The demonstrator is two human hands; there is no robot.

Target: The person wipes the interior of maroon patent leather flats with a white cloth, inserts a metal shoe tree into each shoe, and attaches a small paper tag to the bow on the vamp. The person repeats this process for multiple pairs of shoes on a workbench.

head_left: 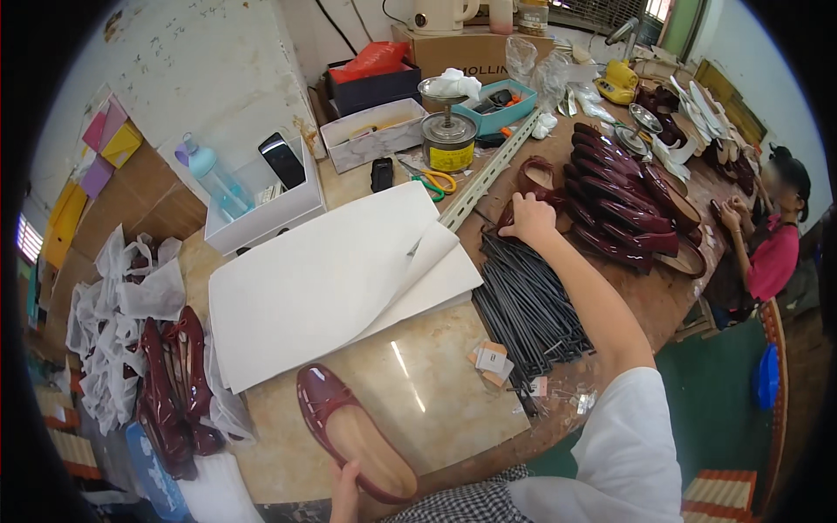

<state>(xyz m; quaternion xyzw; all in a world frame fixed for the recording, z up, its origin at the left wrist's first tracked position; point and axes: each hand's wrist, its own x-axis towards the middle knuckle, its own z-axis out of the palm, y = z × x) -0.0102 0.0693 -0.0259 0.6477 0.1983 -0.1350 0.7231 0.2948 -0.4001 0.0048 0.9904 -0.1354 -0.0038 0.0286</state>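
Note:
My left hand (345, 492) is closed on the side near the heel of a glossy burgundy ballet flat (349, 427) with a small bow. The shoe's toe points up and left over the stone-patterned tabletop. Farther off, my right hand (530, 216) curls over another burgundy flat (534, 177), partly hidden beneath it. Just below that hand lies a pile of thin black sticks (527, 301). Right of it, several burgundy flats (619, 205) are stacked closely in rows. Large sheets of white paper (323, 279) spread left of the sticks.
At left stand burgundy shoes (179, 383) beside white plastic wrapping (109, 322). Behind the paper are a white box (296, 209) with a bottle, scissors (432, 181) and a metal can (449, 139). A metal strip (488, 166) crosses the table. A person (772, 244) sits at far right.

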